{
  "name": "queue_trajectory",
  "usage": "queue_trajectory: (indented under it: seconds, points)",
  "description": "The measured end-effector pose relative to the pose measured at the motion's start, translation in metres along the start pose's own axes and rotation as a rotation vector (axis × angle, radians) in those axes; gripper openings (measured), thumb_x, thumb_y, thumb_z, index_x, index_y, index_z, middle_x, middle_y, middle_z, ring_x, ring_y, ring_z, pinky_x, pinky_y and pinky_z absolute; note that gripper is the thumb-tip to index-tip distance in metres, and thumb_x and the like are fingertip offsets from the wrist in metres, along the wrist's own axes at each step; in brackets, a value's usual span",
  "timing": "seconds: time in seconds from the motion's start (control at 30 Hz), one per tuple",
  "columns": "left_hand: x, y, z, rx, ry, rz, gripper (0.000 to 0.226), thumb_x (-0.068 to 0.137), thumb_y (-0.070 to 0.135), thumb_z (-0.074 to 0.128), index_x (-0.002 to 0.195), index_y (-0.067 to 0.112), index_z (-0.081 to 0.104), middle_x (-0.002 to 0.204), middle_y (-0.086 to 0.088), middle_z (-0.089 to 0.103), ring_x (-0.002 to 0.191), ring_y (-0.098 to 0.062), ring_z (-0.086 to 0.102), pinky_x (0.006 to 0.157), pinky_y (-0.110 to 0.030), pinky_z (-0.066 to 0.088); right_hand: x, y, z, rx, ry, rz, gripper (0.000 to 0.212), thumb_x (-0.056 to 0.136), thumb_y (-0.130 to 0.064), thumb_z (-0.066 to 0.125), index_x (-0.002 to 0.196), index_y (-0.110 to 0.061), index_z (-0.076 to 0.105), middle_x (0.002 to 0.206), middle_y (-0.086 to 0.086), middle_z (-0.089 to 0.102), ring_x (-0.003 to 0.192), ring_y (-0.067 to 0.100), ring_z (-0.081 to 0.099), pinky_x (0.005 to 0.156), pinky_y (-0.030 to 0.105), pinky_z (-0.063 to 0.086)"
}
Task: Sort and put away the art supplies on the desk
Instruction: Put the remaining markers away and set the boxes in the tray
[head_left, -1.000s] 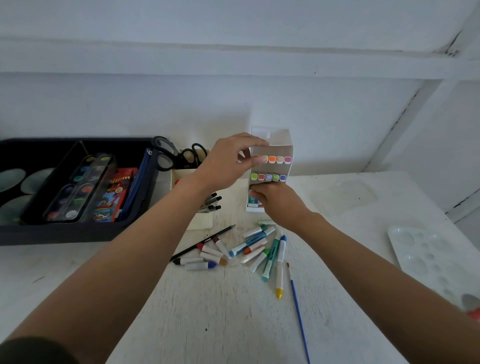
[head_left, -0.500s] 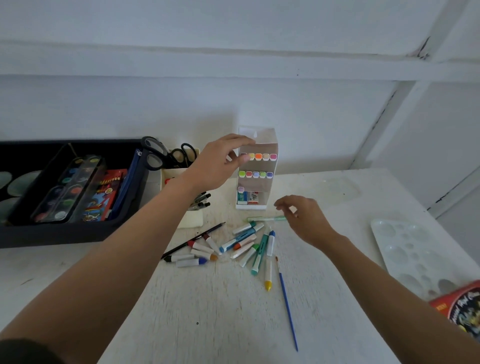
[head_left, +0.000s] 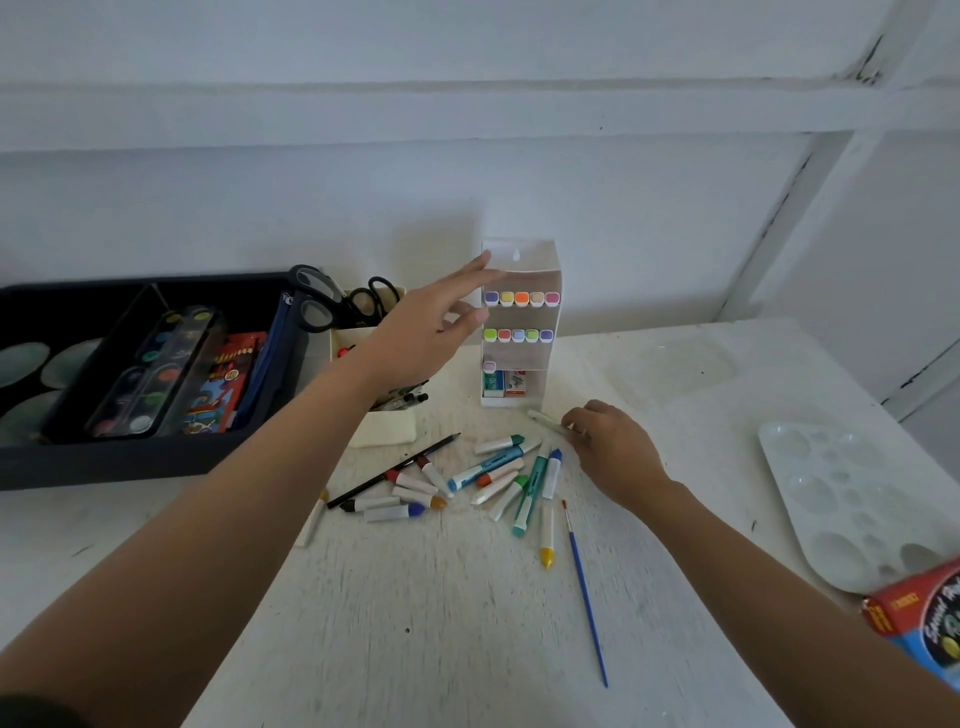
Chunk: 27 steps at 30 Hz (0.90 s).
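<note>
A white marker box (head_left: 546, 358) stands upright at the back of the desk, with two rows of coloured marker caps showing. My left hand (head_left: 431, 327) reaches to its left side, fingers stretched out and touching its edge. Just in front of the box, my right hand (head_left: 610, 447) pinches a pale green marker (head_left: 541, 418) that lies on the desk. A loose pile of markers (head_left: 493, 475) is spread on the white desk (head_left: 441, 623) below both hands. A black pencil (head_left: 395, 470) and a blue paintbrush (head_left: 587, 597) lie beside the pile.
A black tray (head_left: 130, 462) at the left holds watercolour sets and a crayon box. Scissors (head_left: 322, 301) stick out of a white holder (head_left: 384, 431) next to it. A white paint palette (head_left: 852, 499) and a red-and-blue box (head_left: 924, 623) sit at the right.
My right hand left the marker box, dropped to the desk and took hold of the pale green marker. My left hand loosened from gripping the box to touching its side.
</note>
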<state>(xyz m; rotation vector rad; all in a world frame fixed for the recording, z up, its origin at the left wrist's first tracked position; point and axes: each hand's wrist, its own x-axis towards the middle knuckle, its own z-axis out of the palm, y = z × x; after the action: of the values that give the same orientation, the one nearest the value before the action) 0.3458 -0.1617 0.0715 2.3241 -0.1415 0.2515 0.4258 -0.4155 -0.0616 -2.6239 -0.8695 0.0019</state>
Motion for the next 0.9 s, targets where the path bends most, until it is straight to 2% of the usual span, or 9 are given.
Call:
queue_trajectory:
  seconds: [0.07, 0.13, 0.27, 0.4, 0.5, 0.6, 0.73, 0.83, 0.9]
  points:
    - [-0.007, 0.0, -0.004, 0.007, 0.016, -0.01, 0.044, 0.108, 0.028, 0.049, 0.15, 0.043, 0.045, 0.158, 0.026, 0.032, 0.114, 0.019, 0.054, 0.087, 0.0, 0.044, -0.006, 0.001, 0.0, 0.032, 0.022, 0.05, 0.027, 0.099, -0.017, 0.057, 0.124, -0.018, 0.067, 0.111, 0.001, 0.066, 0.091, 0.015, 0.058, 0.079, 0.026, 0.052]
    - [-0.014, -0.001, -0.009, 0.024, 0.059, -0.023, 0.039, 0.107, 0.031, 0.05, 0.144, 0.044, 0.051, 0.147, 0.022, 0.052, 0.114, 0.022, 0.052, 0.088, -0.006, 0.045, -0.013, 0.004, -0.001, 0.051, 0.04, 0.089, 0.03, 0.097, -0.015, 0.058, 0.126, -0.018, 0.065, 0.109, 0.0, 0.065, 0.087, 0.012, 0.055, 0.074, 0.022, 0.046]
    - [-0.031, 0.0, -0.014, 0.01, 0.121, -0.047, 0.026, 0.105, 0.03, 0.054, 0.127, 0.032, 0.067, 0.117, 0.015, 0.07, 0.109, 0.0, 0.064, 0.089, -0.017, 0.051, -0.026, 0.01, -0.004, 0.038, 0.032, 0.139, 0.032, 0.097, -0.019, 0.057, 0.129, -0.018, 0.063, 0.109, -0.001, 0.063, 0.085, 0.012, 0.057, 0.074, 0.02, 0.045]
    - [-0.056, 0.007, -0.007, 0.031, 0.114, -0.06, 0.021, 0.103, 0.028, 0.055, 0.119, 0.031, 0.069, 0.105, 0.017, 0.071, 0.097, -0.001, 0.068, 0.083, -0.014, 0.054, -0.04, 0.005, -0.007, 0.097, 0.029, 0.184, 0.032, 0.102, -0.023, 0.049, 0.131, -0.015, 0.059, 0.115, 0.001, 0.06, 0.088, 0.012, 0.057, 0.081, 0.023, 0.048]
    - [-0.078, 0.007, 0.001, 0.043, 0.147, -0.114, 0.022, 0.102, 0.028, 0.055, 0.119, 0.027, 0.07, 0.107, 0.012, 0.072, 0.095, -0.005, 0.068, 0.085, -0.025, 0.058, -0.048, -0.005, -0.008, 0.244, 0.085, 0.199, 0.024, 0.104, -0.021, 0.045, 0.123, -0.015, 0.058, 0.105, -0.003, 0.06, 0.081, 0.008, 0.055, 0.068, 0.016, 0.041]
    - [-0.105, 0.003, 0.009, 0.016, 0.202, -0.175, 0.022, 0.101, 0.027, 0.056, 0.117, 0.027, 0.07, 0.102, 0.013, 0.071, 0.094, -0.006, 0.067, 0.087, -0.031, 0.057, -0.051, -0.019, -0.011, 0.574, 0.048, 0.205, 0.021, 0.105, -0.015, 0.041, 0.112, -0.021, 0.059, 0.087, -0.01, 0.058, 0.072, 0.003, 0.054, 0.059, 0.01, 0.041]
    - [-0.141, -0.004, 0.025, -0.002, 0.235, -0.279, 0.018, 0.1, 0.028, 0.057, 0.111, 0.036, 0.068, 0.094, 0.019, 0.069, 0.089, -0.002, 0.065, 0.079, -0.021, 0.054, -0.053, -0.04, -0.009, 0.907, -0.048, 0.173, 0.028, 0.106, -0.011, 0.038, 0.109, -0.019, 0.065, 0.078, -0.005, 0.058, 0.07, 0.007, 0.051, 0.063, 0.02, 0.044]
    - [-0.166, -0.012, 0.035, 0.015, 0.242, -0.361, 0.017, 0.1, 0.026, 0.059, 0.111, 0.034, 0.069, 0.095, 0.022, 0.069, 0.091, 0.002, 0.063, 0.074, -0.012, 0.05, -0.053, -0.062, -0.006, 0.951, -0.126, 0.077, 0.023, 0.106, -0.024, 0.042, 0.097, -0.024, 0.064, 0.067, -0.016, 0.059, 0.063, 0.0, 0.052, 0.06, 0.018, 0.044]
    - [-0.184, -0.019, 0.034, 0.017, 0.272, -0.413, 0.016, 0.1, 0.027, 0.059, 0.11, 0.034, 0.069, 0.093, 0.022, 0.069, 0.089, 0.002, 0.064, 0.073, -0.013, 0.05, -0.052, -0.078, -0.001, 0.901, -0.179, -0.015, 0.022, 0.103, -0.035, 0.048, 0.094, -0.024, 0.064, 0.068, -0.014, 0.059, 0.062, 0.0, 0.052, 0.06, 0.018, 0.044]
